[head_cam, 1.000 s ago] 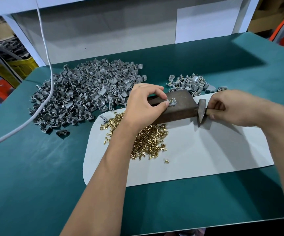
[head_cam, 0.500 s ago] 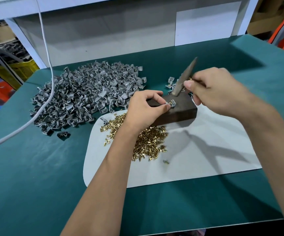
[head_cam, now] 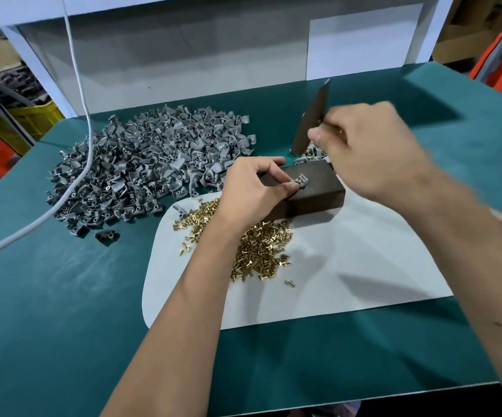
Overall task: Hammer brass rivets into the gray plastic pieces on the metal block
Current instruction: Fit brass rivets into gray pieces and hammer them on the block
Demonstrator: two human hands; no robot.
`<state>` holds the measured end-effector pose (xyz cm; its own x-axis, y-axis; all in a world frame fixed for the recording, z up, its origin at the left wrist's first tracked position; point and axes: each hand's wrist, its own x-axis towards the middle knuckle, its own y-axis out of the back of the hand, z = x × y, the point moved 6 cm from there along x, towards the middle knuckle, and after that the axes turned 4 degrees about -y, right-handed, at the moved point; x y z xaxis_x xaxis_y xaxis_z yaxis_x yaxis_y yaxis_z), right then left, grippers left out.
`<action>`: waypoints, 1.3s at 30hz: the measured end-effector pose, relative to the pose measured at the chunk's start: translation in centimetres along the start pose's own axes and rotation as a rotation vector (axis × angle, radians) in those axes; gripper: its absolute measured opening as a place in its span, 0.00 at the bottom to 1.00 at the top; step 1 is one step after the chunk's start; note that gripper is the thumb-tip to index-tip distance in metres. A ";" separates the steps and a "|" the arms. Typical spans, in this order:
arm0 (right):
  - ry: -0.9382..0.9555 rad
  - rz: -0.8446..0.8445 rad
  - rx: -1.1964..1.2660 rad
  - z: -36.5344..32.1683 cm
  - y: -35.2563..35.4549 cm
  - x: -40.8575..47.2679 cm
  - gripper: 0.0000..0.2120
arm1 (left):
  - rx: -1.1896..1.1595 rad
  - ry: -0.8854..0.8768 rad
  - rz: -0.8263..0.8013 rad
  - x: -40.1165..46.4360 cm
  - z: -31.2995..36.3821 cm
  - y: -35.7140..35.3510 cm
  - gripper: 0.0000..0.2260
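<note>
A dark metal block [head_cam: 316, 188] rests on a pale mat [head_cam: 349, 266]. On its top lies a small gray plastic piece [head_cam: 301, 181] with a brass rivet in it, pinched at its left side by my left hand [head_cam: 252, 191]. My right hand [head_cam: 373, 152] is blurred and grips a hammer [head_cam: 311, 118], whose head is raised above and behind the block. A heap of loose brass rivets [head_cam: 258, 248] lies on the mat in front of the block, partly hidden by my left forearm.
A big pile of gray plastic pieces [head_cam: 150, 164] covers the green table [head_cam: 63, 311] at the left. A smaller group of gray pieces [head_cam: 309, 155] lies behind the block. A white cable [head_cam: 72, 182] hangs across the left pile. A white wall panel stands behind the table.
My right hand lifted the hammer from beside the block, swung it toward the piece, and now holds it raised higher. My left hand has stayed on the piece.
</note>
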<state>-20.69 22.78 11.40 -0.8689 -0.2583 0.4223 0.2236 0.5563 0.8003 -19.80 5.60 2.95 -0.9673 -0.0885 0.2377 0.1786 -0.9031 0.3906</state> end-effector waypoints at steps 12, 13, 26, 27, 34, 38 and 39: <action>-0.013 -0.024 -0.016 -0.1 -1.1 -1.1 0.12 | -0.031 0.016 -0.005 -0.2 0.3 0.1 0.06; -0.021 -0.131 -0.068 0.0 -2.1 -1.3 0.12 | -0.037 0.014 -0.004 -0.2 0.4 0.1 0.06; -0.056 -0.211 -0.233 0.3 -1.7 -0.2 0.17 | -0.023 0.031 0.000 -0.3 0.4 0.1 0.04; -0.053 -0.113 -0.201 0.2 -1.0 -0.1 0.15 | -0.024 0.035 0.001 -0.3 0.4 0.0 0.04; -0.051 -0.282 -0.285 -0.2 -2.4 -0.6 0.13 | -0.033 0.032 -0.005 -0.3 0.2 0.1 0.04; -0.065 -0.036 -0.119 -0.6 -0.6 -0.5 0.13 | -0.038 0.038 0.000 -0.1 0.1 0.0 0.04; -0.073 -0.096 -0.125 -0.6 -1.5 -0.7 0.13 | -0.044 0.038 0.002 -0.2 0.1 0.1 0.05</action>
<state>-20.21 21.65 10.11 -0.9176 -0.2447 0.3132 0.1876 0.4282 0.8840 -19.63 5.58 2.99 -0.9732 -0.1059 0.2040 0.1736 -0.9203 0.3506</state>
